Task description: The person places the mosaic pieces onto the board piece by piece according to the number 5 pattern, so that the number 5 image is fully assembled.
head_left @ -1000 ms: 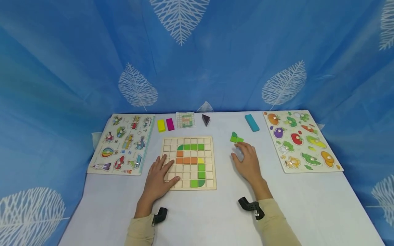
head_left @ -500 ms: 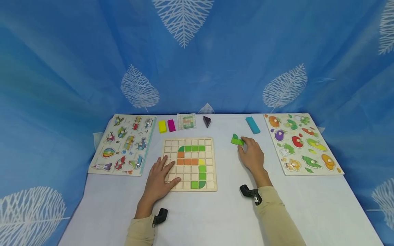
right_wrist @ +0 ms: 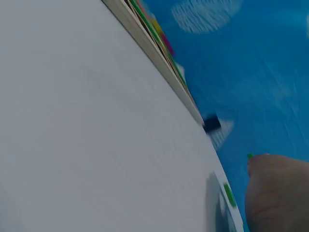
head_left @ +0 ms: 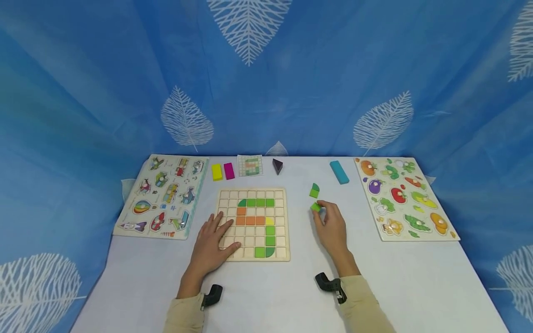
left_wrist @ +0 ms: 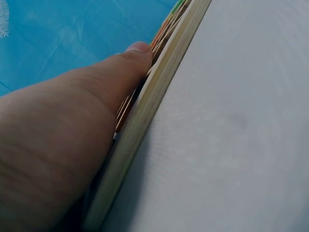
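— What's different about the right hand (head_left: 331, 227)?
— It reached the two green pieces, pinched the small green square block (head_left: 316, 207) and drew it toward the bench's near edge, leaving the green quarter-round piece (head_left: 314, 190) behind.

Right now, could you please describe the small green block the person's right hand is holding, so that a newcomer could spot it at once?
Start at the square wooden grid board in the middle of the white table and look just past its right edge. There the right hand pinches a small bright green block at its fingertips. Its neighbour, a green quarter-round block, lies untouched just beyond it.
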Available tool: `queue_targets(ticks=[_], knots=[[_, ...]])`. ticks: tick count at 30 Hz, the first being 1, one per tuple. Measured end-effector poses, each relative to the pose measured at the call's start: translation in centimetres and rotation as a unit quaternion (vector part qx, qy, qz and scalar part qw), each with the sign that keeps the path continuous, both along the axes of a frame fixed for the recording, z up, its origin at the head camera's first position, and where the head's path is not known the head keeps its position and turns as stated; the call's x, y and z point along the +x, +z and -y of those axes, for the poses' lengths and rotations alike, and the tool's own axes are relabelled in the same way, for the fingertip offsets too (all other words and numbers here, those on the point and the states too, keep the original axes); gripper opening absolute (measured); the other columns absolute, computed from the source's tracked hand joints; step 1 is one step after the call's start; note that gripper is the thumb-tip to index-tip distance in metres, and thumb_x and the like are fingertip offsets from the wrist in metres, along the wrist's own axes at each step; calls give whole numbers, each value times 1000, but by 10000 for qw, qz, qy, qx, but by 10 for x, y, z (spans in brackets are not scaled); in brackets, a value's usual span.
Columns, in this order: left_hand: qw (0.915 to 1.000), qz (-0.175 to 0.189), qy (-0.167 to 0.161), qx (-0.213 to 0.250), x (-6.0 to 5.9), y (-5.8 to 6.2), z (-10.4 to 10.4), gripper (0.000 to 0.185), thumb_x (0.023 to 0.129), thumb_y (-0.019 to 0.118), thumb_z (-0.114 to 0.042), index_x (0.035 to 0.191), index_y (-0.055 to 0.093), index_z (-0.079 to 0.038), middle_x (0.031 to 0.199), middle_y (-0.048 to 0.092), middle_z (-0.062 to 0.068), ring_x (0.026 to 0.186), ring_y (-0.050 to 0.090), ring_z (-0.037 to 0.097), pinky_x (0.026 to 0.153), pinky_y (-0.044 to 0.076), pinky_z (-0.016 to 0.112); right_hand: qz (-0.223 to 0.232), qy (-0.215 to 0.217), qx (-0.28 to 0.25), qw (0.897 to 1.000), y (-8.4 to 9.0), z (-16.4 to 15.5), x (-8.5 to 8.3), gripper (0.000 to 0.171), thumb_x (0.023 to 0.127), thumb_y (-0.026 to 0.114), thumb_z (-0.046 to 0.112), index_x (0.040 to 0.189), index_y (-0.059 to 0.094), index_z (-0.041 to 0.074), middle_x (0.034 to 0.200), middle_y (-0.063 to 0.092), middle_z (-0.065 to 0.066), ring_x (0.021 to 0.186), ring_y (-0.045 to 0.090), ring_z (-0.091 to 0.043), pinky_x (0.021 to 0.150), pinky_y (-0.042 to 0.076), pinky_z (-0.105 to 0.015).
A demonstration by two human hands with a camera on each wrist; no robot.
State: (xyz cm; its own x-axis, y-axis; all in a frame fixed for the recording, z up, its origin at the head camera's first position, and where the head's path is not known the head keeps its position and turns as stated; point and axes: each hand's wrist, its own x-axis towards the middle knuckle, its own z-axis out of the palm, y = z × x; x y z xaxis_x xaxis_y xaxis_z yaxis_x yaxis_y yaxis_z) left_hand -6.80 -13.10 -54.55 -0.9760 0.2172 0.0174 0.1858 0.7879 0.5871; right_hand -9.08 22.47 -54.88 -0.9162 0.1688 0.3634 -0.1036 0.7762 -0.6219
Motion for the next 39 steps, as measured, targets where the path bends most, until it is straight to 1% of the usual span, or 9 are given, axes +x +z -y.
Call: queue_targets(ticks=[4,8,11,15,18,21,28,33,39], knots=[[10000,21,-23,6,0,-1,-2,77,86,75,-52,150,52,-16,168,28,16,158,14,40,126,14,62,-589,725,212,9954,5,30,20,28,91,77,14,117,68,9,115,68,-7,77,59,-13,62,50,-24],[10000,3,10,4,1,2,-1,76,86,75,-50,150,53,-16,168,29,16,158,15,41,126,14,63,-1041,1747,518,9777,9,71,39,26,86,82,15,110,71,11,111,70,-4,96,69,-18,77,58,-31],[9999,-147,29,-32,0,3,1,75,85,76,-50,149,54,-16,167,31,16,158,17,41,125,16,63,-1050,2474,879,9592,11,99,50,24,87,81,21,108,72,15,112,70,0,105,68,-17,85,55,-32],[9997,-226,-27,-129,-1,3,0,75,86,75,-51,149,54,-16,167,31,16,157,18,41,125,17,64,-756,2954,1467,9410,13,124,61,19,90,79,29,108,73,24,113,71,7,102,65,-11,81,47,-29],[9998,-160,-21,-120,1,2,1,76,86,75,-51,149,54,-16,167,30,16,157,18,42,125,17,64,-518,3082,1831,9321,13,134,66,14,92,77,34,105,74,29,111,70,12,95,63,-7,79,41,-27],[9998,-154,-5,-97,3,1,1,75,86,75,-50,150,53,-16,167,30,16,157,17,42,125,16,64,-363,3107,1950,9296,13,138,68,11,92,76,37,101,75,32,110,70,14,90,60,-6,78,37,-27],[9994,-297,10,-148,5,2,3,74,86,76,-49,148,55,-15,166,31,18,156,20,44,124,18,65,-309,3021,1916,9333,11,142,69,8,92,76,37,99,76,33,109,70,15,90,60,-5,76,35,-25],[9996,-231,-22,-147,5,5,3,75,86,76,-49,149,54,-15,167,30,18,156,19,44,124,17,65,-299,2893,1875,9382,12,142,70,7,91,77,35,98,76,32,108,69,15,88,59,-5,75,36,-25],[9997,-190,7,-150,3,2,1,77,86,76,-51,150,53,-16,167,29,16,157,18,42,124,17,65,-345,2763,1809,9433,8,139,67,6,91,77,34,96,76,32,107,69,15,90,60,-5,77,38,-26]])
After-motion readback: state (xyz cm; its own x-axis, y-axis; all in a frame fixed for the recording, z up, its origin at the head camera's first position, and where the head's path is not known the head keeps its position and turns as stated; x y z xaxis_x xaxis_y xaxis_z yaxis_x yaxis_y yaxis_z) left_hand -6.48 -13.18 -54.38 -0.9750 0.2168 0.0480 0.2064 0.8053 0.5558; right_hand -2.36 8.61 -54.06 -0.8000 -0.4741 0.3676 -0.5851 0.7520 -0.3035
